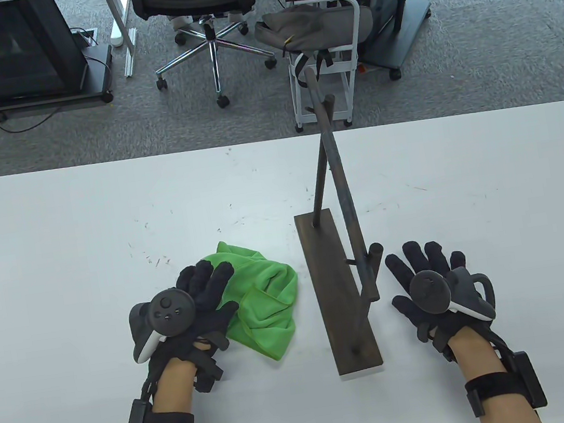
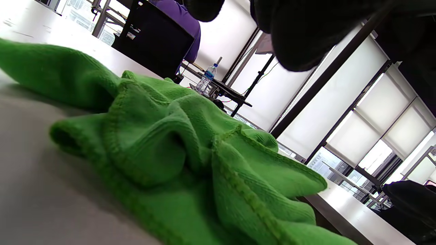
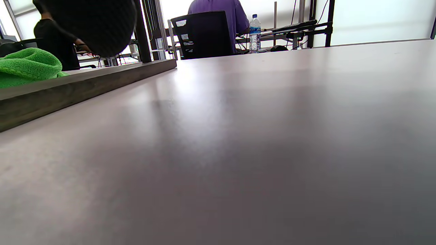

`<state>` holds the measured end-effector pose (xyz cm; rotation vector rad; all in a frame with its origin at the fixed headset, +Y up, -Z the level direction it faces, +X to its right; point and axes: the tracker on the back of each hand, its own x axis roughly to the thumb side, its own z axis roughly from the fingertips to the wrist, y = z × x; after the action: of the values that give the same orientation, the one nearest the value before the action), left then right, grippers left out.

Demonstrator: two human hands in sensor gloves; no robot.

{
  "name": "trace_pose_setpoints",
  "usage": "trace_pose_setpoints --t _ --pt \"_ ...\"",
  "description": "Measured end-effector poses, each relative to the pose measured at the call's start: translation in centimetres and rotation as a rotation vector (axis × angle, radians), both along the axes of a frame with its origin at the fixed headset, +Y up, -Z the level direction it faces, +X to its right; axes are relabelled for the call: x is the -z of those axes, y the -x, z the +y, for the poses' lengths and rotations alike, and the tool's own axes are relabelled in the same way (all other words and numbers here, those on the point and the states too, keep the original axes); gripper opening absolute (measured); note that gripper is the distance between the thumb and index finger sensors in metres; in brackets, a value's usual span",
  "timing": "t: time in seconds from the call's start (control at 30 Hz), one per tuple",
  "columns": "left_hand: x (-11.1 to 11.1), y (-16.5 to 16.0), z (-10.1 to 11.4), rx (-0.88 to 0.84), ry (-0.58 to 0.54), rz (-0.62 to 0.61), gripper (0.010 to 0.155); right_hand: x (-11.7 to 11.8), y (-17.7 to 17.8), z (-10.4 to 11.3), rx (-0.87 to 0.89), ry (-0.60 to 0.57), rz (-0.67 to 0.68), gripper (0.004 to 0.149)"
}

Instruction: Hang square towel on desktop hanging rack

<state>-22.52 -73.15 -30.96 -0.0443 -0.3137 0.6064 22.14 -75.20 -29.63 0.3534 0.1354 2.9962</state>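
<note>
Lying crumpled on the surface [image 1: 56, 243] left of the rack [image 1: 342, 287], the green towel [image 1: 268, 297] is unhung; the left hand [image 1: 191, 308] rests at its edge and the right hand [image 1: 436, 284] lies near the rack, fingers [image 1: 202, 280] of both spread, gripping nothing.

No text, brand, number or sign can be read in any of the three views. The water bottle [image 3: 254, 33], far beyond the right hand on a distant desk, carries a blue label, but its print is too small to make out; the left wrist view shows the same bottle [image 2: 206, 78] just as unclear. The black chair back [image 3: 203, 34] next to it has small white stickers whose writing is illegible.
</note>
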Motion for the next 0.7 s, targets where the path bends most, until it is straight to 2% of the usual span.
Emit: trace_pose_setpoints --t 0.47,0.6,0.7 --pt "-0.5 -2.5 1.4 0.070 -0.051 -0.124 0.077 0.0 -0.1 -0.1 0.029 0.010 0.000 0.077" --pt "-0.5 -3.8 1.2 0.153 -0.037 -0.175 0.078 0.1 -0.1 -0.3 0.031 0.020 -0.004 0.077" --pt "-0.4 -5.2 0.6 0.289 0.003 -0.221 0.082 0.0 -0.2 0.0 0.032 0.013 -0.010 0.077"
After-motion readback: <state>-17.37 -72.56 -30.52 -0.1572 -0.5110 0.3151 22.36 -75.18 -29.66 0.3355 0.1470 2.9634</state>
